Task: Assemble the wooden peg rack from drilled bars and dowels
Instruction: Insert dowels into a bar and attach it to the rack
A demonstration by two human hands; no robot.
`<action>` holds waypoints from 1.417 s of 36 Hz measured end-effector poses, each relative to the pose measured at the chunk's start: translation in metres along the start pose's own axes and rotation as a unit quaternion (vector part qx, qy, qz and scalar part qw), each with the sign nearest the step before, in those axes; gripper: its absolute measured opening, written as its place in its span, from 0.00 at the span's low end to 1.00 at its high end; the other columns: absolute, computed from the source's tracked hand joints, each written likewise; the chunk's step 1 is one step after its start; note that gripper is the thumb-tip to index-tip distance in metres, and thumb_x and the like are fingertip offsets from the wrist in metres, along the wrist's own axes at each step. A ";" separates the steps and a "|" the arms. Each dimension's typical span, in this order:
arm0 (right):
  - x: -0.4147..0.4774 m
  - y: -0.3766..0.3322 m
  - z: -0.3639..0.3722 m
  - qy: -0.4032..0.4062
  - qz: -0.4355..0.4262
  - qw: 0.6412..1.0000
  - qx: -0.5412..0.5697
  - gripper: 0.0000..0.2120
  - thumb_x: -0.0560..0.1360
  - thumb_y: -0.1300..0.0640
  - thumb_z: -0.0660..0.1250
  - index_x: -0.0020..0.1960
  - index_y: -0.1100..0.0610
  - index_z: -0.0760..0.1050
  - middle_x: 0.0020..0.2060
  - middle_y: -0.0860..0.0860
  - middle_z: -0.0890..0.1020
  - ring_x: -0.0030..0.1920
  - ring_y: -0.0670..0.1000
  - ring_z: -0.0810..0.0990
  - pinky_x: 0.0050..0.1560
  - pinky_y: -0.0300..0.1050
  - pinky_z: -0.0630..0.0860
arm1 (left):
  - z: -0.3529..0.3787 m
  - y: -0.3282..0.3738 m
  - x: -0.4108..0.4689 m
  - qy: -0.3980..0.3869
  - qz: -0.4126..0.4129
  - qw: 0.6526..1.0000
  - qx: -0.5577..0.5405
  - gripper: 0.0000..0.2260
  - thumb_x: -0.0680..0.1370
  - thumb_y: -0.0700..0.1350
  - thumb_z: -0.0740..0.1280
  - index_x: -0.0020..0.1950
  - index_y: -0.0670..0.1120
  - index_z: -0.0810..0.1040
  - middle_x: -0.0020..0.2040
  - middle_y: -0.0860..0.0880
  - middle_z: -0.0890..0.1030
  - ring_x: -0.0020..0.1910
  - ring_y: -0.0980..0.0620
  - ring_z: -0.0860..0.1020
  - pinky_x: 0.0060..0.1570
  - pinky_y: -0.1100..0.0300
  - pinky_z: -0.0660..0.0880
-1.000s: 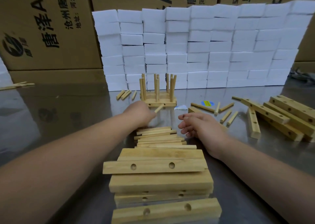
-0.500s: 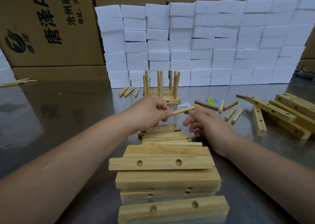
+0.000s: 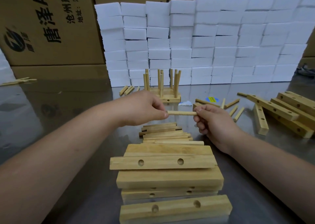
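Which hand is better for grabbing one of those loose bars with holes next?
Probably the right hand: the loose drilled bars lie on its side, while the left hand would have to cross over. Both hands pinch the dowel now.

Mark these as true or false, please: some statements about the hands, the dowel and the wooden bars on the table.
1. The left hand and the right hand each pinch one end of the same dowel. True.
2. The dowel stands upright. False: it lies about level.
3. A rack with upright pegs stands on the table beyond the hands. True.
4. The nearest bars have no holes. False: the bars show round holes.
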State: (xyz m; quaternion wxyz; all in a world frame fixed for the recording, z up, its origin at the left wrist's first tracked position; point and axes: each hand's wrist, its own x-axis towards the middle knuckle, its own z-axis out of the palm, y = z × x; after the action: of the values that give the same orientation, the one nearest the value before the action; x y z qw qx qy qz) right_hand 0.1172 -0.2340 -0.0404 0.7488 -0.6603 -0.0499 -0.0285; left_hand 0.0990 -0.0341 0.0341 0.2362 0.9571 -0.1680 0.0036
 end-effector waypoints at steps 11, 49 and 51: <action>0.002 0.000 -0.002 0.013 0.012 0.999 0.032 0.10 0.78 0.62 0.59 0.43 0.58 0.77 0.25 0.48 0.74 0.24 0.44 0.67 0.23 0.35 0.62 | -0.021 0.033 -0.032 -0.234 0.112 0.963 0.080 0.17 0.61 0.71 0.66 0.44 0.65 0.78 0.44 0.73 0.75 0.44 0.73 0.72 0.41 0.73 0.70; 0.002 0.000 -0.002 0.017 0.017 0.999 0.039 0.08 0.78 0.62 0.60 0.44 0.60 0.78 0.27 0.50 0.77 0.24 0.45 0.68 0.23 0.35 0.64 | 0.016 -0.033 0.015 0.118 -0.082 0.954 -0.261 0.11 0.77 0.55 0.64 0.47 0.48 0.80 0.30 0.49 0.76 0.31 0.52 0.73 0.36 0.58 0.71; 0.001 0.000 -0.002 0.014 0.015 0.999 0.039 0.07 0.78 0.62 0.61 0.44 0.60 0.77 0.27 0.49 0.78 0.24 0.44 0.68 0.23 0.35 0.64 | 0.018 -0.036 0.017 0.098 -0.093 0.948 -0.288 0.14 0.78 0.53 0.62 0.51 0.45 0.80 0.37 0.46 0.77 0.34 0.51 0.73 0.37 0.57 0.72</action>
State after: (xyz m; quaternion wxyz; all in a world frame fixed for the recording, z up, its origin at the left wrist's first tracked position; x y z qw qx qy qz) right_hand 0.1188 -0.2360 -0.0401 0.7749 -0.6309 -0.0302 -0.0245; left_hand 0.1248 -0.0179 0.0035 0.5167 0.8544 -0.0482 0.0271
